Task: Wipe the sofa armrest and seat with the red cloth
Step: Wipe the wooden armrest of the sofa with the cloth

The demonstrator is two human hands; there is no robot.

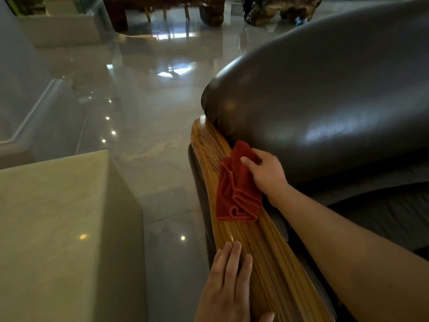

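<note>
Floor (148, 94): polished grey tile with light reflections; dark wooden furniture at the far edge, cut off by the frame top.
Pale block (58, 224): marble-like surface at lower left, partly out of frame.
Left hand (228, 287): palm down, fingers extended flat on the wooden armrest (262, 247); grasping nothing; wrist cut off at the bottom edge.
Red cloth (236, 189): crumpled, lying on the armrest beside the cushion.
Right hand (267, 173): forearm extended from lower right; fingers closed on the cloth's upper part, thumb on top.
Back cushion (325, 101): dark glossy leather, touching the armrest.
Seat (383, 217): dark, mostly hidden behind the forearm.
Writing: none legible.
</note>
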